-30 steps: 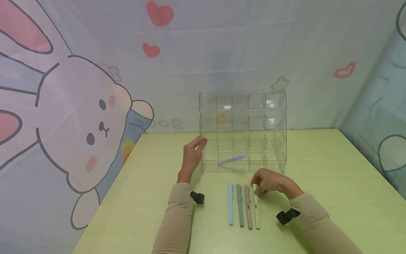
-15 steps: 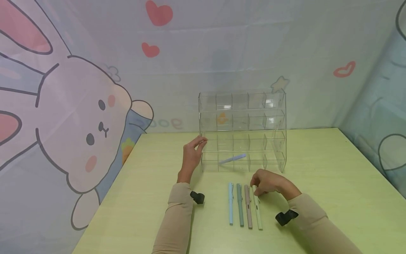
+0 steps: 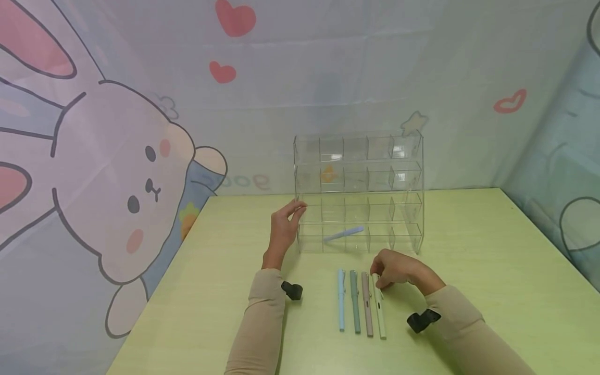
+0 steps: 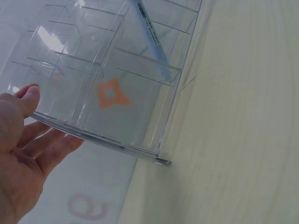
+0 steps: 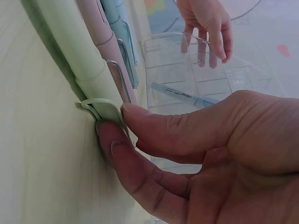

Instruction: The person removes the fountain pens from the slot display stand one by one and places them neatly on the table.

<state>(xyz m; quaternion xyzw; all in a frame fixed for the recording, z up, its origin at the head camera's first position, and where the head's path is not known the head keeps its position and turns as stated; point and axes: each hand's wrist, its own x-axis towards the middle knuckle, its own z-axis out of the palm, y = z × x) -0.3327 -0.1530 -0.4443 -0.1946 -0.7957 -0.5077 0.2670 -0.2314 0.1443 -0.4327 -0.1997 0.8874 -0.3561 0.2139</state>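
A clear acrylic rack (image 3: pixel 356 206) with rows of small compartments stands at the back of the table. My left hand (image 3: pixel 283 225) holds its left side panel, thumb in front and fingers behind, as the left wrist view shows. A pale blue-violet pen (image 3: pixel 344 234) lies slanted in the bottom row. In front of the rack, my right hand (image 3: pixel 397 267) pinches the clip end of a pale green pen (image 3: pixel 380 315) between thumb and fingers. The clip (image 5: pixel 105 105) shows beside the fingertips in the right wrist view. The pen lies along the table.
Left of the pale green pen, a brownish-pink pen (image 3: pixel 367 307), a dark green pen (image 3: pixel 354 304) and a light blue pen (image 3: pixel 341 302) lie side by side. A printed cloth backdrop (image 3: pixel 262 120) rises behind the pale yellow-green table (image 3: pixel 469 250).
The near end of the pale green pen has swung slightly to the right. My right hand has shifted barely to the left; my left hand stays put on the rack.
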